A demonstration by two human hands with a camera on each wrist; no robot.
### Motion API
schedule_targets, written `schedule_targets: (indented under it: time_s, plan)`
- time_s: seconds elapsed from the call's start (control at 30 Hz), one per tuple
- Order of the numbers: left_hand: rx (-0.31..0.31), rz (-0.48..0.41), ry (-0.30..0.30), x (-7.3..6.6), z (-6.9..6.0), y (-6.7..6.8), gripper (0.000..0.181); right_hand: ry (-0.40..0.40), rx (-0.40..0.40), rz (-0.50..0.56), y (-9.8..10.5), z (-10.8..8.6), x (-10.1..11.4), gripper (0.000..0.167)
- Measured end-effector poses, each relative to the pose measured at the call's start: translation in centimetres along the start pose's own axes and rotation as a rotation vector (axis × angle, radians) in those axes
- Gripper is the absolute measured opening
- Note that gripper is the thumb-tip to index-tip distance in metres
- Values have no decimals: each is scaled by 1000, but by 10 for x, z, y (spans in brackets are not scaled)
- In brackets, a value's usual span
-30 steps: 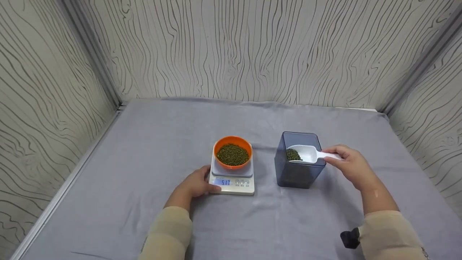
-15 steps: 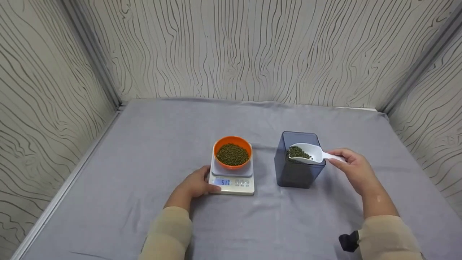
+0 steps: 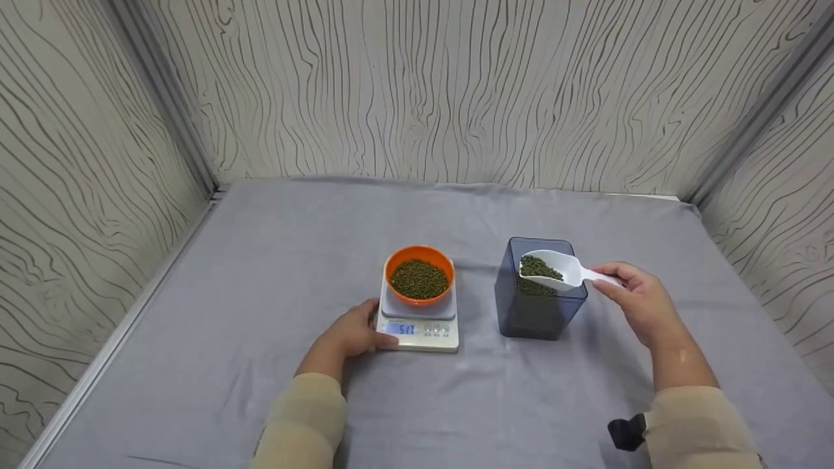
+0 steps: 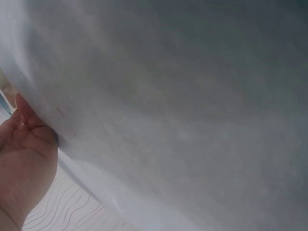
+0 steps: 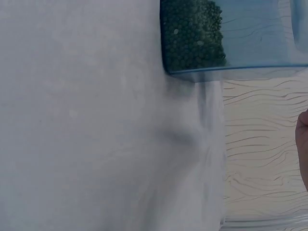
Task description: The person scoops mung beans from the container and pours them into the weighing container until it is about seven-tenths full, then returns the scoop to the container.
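Note:
Over the mouth of a clear blue-grey square container (image 3: 531, 312), my right hand (image 3: 642, 299) pinches the handle of a white scoop (image 3: 572, 268). Mung beans (image 3: 539, 267) lie in the scoop's front part, and more beans (image 5: 192, 36) fill the lower part of the container. To the left, a white kitchen scale (image 3: 427, 339) bears an orange bowl (image 3: 420, 302) of mung beans; its display seems to read 517. My left hand (image 3: 357, 331) holds the scale's front left side, thumb on top near the corner. In the right wrist view only a sliver of the right hand shows.
A grey cloth (image 3: 313, 234) covers the table. Wood-grain panels (image 3: 417, 91) stand at the back and both sides, with metal posts in the corners. A black wrist-worn piece (image 3: 627, 433) juts from the right sleeve.
The scoop has risen and levelled out of the container with beans in it, the right hand shifting slightly right. The left hand, scale and bowl stay in place.

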State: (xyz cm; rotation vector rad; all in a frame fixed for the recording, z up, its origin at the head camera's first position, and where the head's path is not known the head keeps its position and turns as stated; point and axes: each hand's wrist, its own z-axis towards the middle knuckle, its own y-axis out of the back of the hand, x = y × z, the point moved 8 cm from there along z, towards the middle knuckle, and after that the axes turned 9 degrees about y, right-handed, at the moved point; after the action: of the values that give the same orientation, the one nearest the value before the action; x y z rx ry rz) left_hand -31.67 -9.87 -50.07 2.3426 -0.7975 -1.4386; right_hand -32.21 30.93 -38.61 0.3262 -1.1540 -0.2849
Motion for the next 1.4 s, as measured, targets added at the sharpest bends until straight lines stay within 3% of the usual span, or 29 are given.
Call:
schedule_targets:
  time_s: [0.23,0.5,0.77,0.97,1.2,1.4]
  plan:
    - [-1,-6,-23,2,3,1,91,39,34,10,-19,14,24,30]
    - [-2,-9,12,4,3,0,93,12,73,5,-52,27,42,29]
    - [-8,7,19,4,3,1,92,32,123,-148,-94,34,64,23]
    - [-12,19,20,3,3,1,92,79,108,-252,-118,38,83,18]
    - [-14,27,2,1,2,1,89,198,78,-426,-141,35,108,14]
    - [-19,33,-1,1,2,2,89,410,42,-553,-155,29,134,15]
